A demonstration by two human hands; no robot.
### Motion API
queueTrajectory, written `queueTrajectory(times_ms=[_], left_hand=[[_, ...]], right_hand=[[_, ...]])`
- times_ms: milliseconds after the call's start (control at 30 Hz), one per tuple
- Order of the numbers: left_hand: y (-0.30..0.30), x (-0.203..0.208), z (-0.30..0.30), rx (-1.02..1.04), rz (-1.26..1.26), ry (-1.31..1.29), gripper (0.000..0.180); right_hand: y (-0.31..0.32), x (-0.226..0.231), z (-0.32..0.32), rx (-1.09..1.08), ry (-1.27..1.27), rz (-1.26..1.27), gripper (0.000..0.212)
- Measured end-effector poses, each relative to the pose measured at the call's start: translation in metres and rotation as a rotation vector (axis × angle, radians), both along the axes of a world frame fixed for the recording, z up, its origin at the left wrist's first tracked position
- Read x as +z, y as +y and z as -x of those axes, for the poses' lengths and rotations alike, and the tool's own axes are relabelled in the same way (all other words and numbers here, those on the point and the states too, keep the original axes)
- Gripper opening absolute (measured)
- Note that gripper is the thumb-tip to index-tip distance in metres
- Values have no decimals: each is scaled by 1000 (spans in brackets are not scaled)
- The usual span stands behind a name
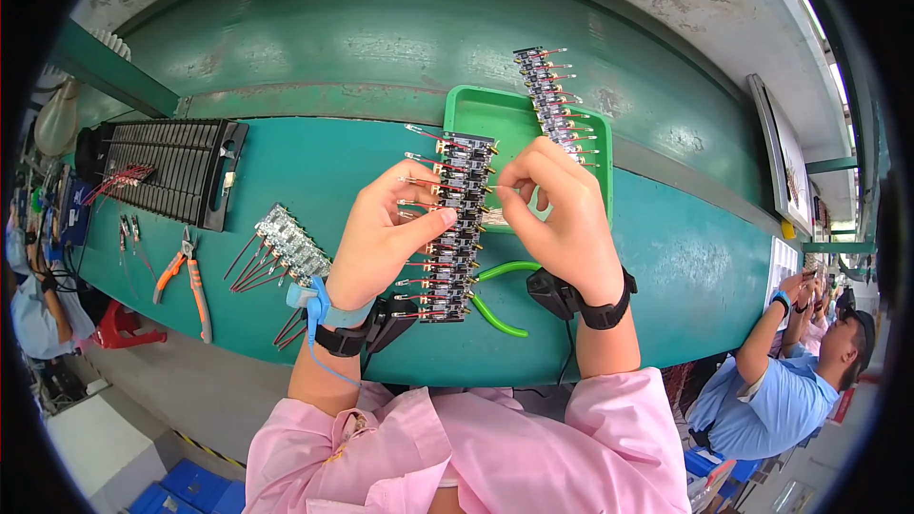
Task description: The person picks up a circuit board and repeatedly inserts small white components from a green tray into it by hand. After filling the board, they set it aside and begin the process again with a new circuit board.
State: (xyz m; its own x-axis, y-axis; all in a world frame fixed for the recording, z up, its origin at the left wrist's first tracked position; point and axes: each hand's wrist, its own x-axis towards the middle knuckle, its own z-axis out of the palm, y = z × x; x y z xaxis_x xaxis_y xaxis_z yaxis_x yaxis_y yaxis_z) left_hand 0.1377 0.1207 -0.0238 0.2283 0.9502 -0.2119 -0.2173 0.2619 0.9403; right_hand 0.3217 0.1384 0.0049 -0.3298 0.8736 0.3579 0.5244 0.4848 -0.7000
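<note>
My left hand (381, 238) grips a long black strip of small circuit boards (457, 228) with red-and-gold wire leads sticking out both sides, held upright over the green bench. My right hand (562, 214) pinches a thin lead at the strip's right edge near the top. Both wrists wear black bands, and a blue strap with a cord sits on the left one. Under my right hand lie green-handled cutters (500, 319).
A green tray (476, 114) behind my hands holds a second board strip (552, 105) leaning on its rim. Another strip (290, 246) lies left, beside orange-handled pliers (190, 281) and a black slotted rack (176, 169). A person in blue sits at the right (771, 390).
</note>
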Motion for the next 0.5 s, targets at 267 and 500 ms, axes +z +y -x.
queueTrajectory(times_ms=[267,500], left_hand=[[-1,-2,2,4,-50,-17,27],[-1,3,2,-16,-24,-51,27]], right_hand=[[-2,4,1,-40,60,-37,12],[-2,5,2,-32,46,-84,13]])
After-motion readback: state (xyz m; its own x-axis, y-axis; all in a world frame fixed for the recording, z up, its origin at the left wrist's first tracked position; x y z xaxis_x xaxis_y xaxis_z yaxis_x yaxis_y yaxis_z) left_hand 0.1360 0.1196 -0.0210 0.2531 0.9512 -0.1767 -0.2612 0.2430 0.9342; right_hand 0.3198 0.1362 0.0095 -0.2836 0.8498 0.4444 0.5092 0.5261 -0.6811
